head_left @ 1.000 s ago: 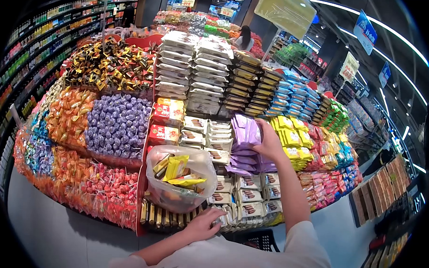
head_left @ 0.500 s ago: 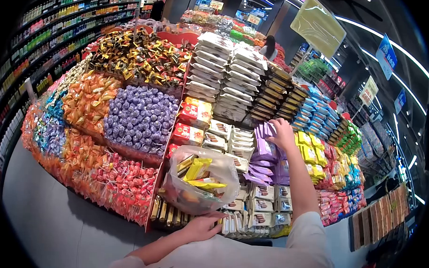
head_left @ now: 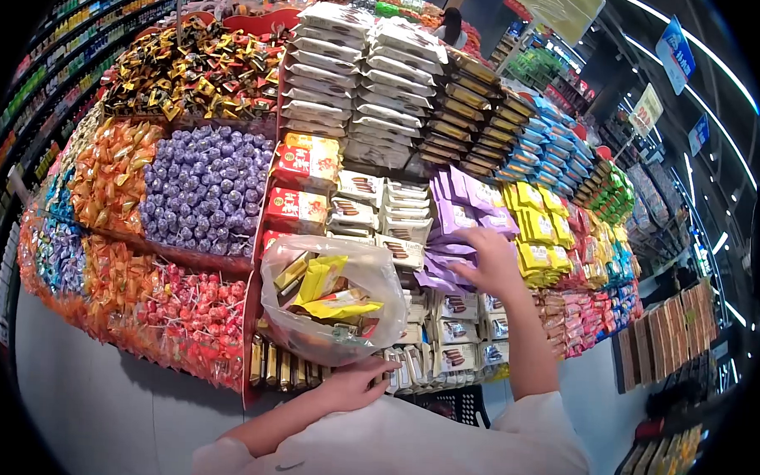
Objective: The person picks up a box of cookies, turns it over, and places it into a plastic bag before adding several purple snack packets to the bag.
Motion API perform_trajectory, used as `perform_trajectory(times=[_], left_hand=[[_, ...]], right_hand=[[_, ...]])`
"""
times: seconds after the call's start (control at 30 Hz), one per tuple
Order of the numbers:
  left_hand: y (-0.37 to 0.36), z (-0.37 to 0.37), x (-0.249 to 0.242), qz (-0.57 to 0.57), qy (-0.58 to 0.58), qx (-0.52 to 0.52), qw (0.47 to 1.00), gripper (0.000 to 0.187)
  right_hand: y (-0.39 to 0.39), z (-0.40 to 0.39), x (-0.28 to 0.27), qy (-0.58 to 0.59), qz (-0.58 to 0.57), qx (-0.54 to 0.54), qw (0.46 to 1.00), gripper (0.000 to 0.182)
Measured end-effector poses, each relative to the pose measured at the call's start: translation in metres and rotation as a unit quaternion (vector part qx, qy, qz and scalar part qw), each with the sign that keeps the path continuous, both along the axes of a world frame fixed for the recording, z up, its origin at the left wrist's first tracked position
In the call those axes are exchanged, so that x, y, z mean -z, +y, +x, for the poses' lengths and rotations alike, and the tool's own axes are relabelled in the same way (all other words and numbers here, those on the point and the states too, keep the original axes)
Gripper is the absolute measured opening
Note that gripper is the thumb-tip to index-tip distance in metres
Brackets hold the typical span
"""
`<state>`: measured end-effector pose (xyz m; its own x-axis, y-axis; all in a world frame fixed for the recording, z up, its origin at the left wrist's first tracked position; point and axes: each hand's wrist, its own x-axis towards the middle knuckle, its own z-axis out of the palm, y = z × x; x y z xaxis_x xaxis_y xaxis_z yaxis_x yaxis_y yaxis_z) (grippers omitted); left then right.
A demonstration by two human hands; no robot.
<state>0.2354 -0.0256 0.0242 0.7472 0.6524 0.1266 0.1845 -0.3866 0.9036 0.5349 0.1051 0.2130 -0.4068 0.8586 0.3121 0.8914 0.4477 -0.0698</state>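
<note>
A clear plastic bag (head_left: 281, 324), its mouth facing me, leans on the sloping display of packets. Inside it lie yellow packets (head_left: 344, 308) and several others. My left hand (head_left: 354, 386) is at the bag's lower edge, closed on it, as far as the partly hidden fingers show. My right hand (head_left: 489, 265) reaches over a pile of purple packets (head_left: 469, 199). Its thumb and fingers are apart, touching or just over the lower purple packets. Left of that pile are white biscuit packets (head_left: 400, 251), and on the right are yellow packs (head_left: 535, 222).
Purple-wrapped sweets (head_left: 206, 181), red lollipops (head_left: 193, 302) and orange-wrapped sweets (head_left: 114, 174) fill the left bins, beyond a red divider (head_left: 251, 325). Tall stacks of white packets (head_left: 327, 64) rise at the back. A black basket (head_left: 466, 401) shows below the display's front edge.
My right hand has come down and nearer from the top of the purple pile to its lower packets. The view has shifted; my left hand and the bag stay together.
</note>
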Motion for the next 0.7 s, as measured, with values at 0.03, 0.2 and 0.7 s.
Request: perform_trajectory(times=[0.03, 0.2, 0.7], left_hand=[[0.000, 0.001, -0.001, 0.001, 0.001, 0.002, 1.000, 0.045], [-0.003, 0.006, 0.004, 0.011, -0.001, 0.007, 1.000, 0.042], [-0.001, 0.005, -0.001, 0.007, -0.027, -0.005, 1.000, 0.041]], right_hand=[[-0.009, -0.002, 0.011, 0.001, 0.001, 0.002, 1.000, 0.056], [-0.032, -0.001, 0.065, -0.049, -0.061, 0.079, 0.994, 0.065], [-0.019, -0.014, 0.087, 0.005, 0.028, 0.165, 0.986, 0.062]])
